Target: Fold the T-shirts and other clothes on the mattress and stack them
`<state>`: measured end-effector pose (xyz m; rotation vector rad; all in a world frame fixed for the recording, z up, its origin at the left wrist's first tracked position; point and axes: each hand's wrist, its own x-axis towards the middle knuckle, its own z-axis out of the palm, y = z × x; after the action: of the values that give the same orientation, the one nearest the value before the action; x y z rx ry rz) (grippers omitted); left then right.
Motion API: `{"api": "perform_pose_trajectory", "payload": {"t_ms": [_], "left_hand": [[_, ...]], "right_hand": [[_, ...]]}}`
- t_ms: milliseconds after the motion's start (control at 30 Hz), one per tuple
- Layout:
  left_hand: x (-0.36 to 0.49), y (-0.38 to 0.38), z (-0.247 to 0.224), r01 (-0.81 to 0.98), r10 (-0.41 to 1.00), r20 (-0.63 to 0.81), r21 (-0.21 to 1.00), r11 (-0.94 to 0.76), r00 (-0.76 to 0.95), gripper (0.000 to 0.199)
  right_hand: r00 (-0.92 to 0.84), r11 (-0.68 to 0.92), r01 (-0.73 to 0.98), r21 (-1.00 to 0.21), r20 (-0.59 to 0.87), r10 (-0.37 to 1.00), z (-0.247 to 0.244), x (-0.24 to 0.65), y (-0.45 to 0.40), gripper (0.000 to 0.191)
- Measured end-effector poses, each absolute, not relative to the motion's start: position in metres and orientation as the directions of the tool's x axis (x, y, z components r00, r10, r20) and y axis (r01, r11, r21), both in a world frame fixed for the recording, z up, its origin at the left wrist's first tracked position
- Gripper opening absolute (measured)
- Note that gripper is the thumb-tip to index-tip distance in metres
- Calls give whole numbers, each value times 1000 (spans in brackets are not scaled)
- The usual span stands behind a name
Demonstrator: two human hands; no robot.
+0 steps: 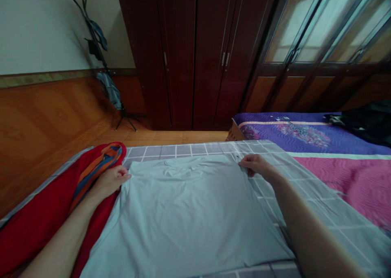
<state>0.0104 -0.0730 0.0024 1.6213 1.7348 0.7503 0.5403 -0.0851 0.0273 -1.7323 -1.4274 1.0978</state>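
Observation:
A pale blue-grey T-shirt (pixel 186 217) lies spread out on a grey checked sheet (pixel 262 147), with small wrinkles along its far edge. At the shirt's far left corner, my left hand (pixel 111 180) pinches the cloth between thumb and fingers. My right hand (pixel 255 165) has its fingers closed on the far right corner. Under and beside my left forearm lies a red cloth (pixel 45 217) with an orange and blue striped part. The shirt's near left part runs out of view at the bottom.
Beyond the bed's far edge stands a dark red wardrobe (pixel 180 58). A coat rack (pixel 102 58) with hanging items is at the back left. To the right, a purple and pink quilted cover (pixel 293 133) adjoins the sheet, with a dark garment (pixel 366 121) on it.

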Motion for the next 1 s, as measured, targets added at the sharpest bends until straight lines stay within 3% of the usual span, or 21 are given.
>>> {"api": "perform_pose_trajectory", "payload": {"t_ms": [167, 300, 367, 433, 533, 667, 733, 800, 867, 1000], "left_hand": [[17, -78, 13, 617, 996, -84, 785, 51, 25, 39], [22, -88, 24, 373, 971, -209, 915, 154, 112, 38], [19, -87, 22, 347, 964, -241, 919, 189, 115, 40], [15, -83, 16, 490, 977, -210, 856, 164, 38, 41], [16, -76, 14, 741, 999, 16, 671, 11, -30, 39], [44, -82, 24, 878, 942, 308, 403, -257, 134, 37], [62, -90, 24, 850, 907, 269, 338, -404, 324, 39], [75, -97, 17, 821, 874, 144, 302, -485, 464, 44], [84, -102, 7, 837, 867, 51, 235, -494, 496, 51], [90, -106, -4, 848, 856, 37, 125, -516, 515, 57]], "right_hand": [[30, -200, 432, -880, -208, 978, 30, 535, -86, 27], [6, -156, 421, -893, -169, 986, 32, 533, -89, 35], [25, -151, 450, -880, -156, 987, 29, 535, -87, 33], [54, -148, 502, -852, -140, 989, 27, 537, -84, 28], [102, -110, 594, -797, -61, 993, 29, 537, -79, 23], [35, 19, 669, -743, 56, 998, 40, 518, -83, 28], [-150, 115, 655, -747, 20, 988, 40, 504, -87, 31], [-305, 194, 637, -746, -14, 952, 36, 492, -90, 35], [-331, 230, 647, -727, 4, 944, 30, 486, -91, 40], [-305, 258, 636, -728, 71, 950, 25, 482, -90, 48]]}}
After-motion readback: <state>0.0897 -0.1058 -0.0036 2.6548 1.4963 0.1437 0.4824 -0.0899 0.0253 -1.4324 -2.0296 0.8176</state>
